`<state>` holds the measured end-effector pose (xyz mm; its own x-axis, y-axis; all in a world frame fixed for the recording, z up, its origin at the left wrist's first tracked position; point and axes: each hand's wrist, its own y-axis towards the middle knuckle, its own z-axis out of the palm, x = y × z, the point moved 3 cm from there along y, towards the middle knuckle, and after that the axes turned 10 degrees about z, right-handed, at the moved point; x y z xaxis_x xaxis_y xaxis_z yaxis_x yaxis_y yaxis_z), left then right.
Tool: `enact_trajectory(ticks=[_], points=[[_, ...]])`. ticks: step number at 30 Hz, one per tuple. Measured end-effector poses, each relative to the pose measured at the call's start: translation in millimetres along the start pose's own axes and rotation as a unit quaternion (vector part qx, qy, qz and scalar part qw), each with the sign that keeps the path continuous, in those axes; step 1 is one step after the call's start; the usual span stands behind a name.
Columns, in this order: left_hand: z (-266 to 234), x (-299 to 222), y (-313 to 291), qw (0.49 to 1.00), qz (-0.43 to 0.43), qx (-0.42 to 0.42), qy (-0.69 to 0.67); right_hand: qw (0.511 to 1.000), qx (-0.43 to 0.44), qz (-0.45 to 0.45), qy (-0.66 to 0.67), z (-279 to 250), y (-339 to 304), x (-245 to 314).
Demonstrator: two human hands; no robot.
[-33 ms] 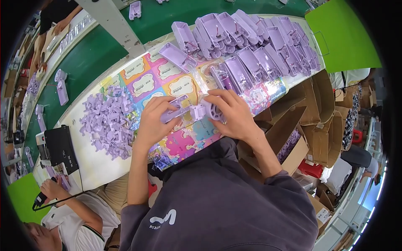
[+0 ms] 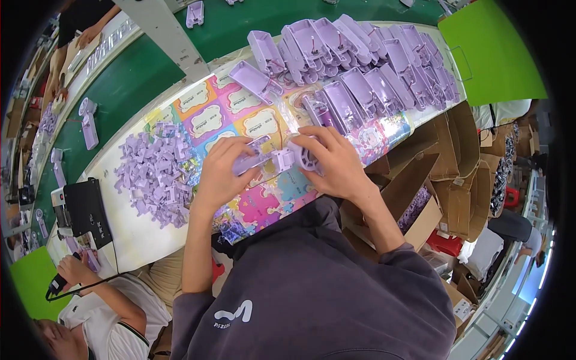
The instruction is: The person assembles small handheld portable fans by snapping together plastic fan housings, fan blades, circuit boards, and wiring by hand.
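My left hand point(image 2: 219, 174) closes its fingers and thumb around the long end of a pale purple plastic housing point(image 2: 257, 159). On the housing's round, ring-like end point(image 2: 306, 158), my right hand point(image 2: 337, 167) keeps a grip with fingers above and thumb below. Between both hands shows a small purple bracket-like piece point(image 2: 283, 160); whether it is joined to the housing I cannot tell. A thin reddish wire rises near it. Under the hands lies a colourful printed mat point(image 2: 259, 207). A heap of small purple plastic pieces point(image 2: 153, 177) lies left of my left hand.
Many long purple housings point(image 2: 360, 90) stand in rows beyond my right hand. A green conveyor belt point(image 2: 135, 78) runs behind, with a metal post point(image 2: 165, 39). Left are a black box point(image 2: 88, 211) and a co-worker's hand point(image 2: 73, 270) with a dark tool. Cardboard boxes point(image 2: 429, 219) stand right.
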<state>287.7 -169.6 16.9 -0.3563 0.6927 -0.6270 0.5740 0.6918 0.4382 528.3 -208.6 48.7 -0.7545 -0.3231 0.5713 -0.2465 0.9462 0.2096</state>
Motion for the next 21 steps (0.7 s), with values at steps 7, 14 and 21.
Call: enact_trajectory(ticks=[7,14,21], points=[[-6.3,-5.2,15.1,0.986,-0.137,0.084,0.045,0.998,0.003,-0.032,-0.05,0.0,21.1,8.4],[-20.2,-5.8,23.2,0.983,-0.122,0.123,-0.058,0.991,-0.005,-0.099,-0.084,-2.1,31.3,18.1],[-23.9,-16.7,21.9,0.961,-0.169,0.115,-0.186,0.981,-0.025,-0.132,-0.141,-10.2,31.8,30.6]])
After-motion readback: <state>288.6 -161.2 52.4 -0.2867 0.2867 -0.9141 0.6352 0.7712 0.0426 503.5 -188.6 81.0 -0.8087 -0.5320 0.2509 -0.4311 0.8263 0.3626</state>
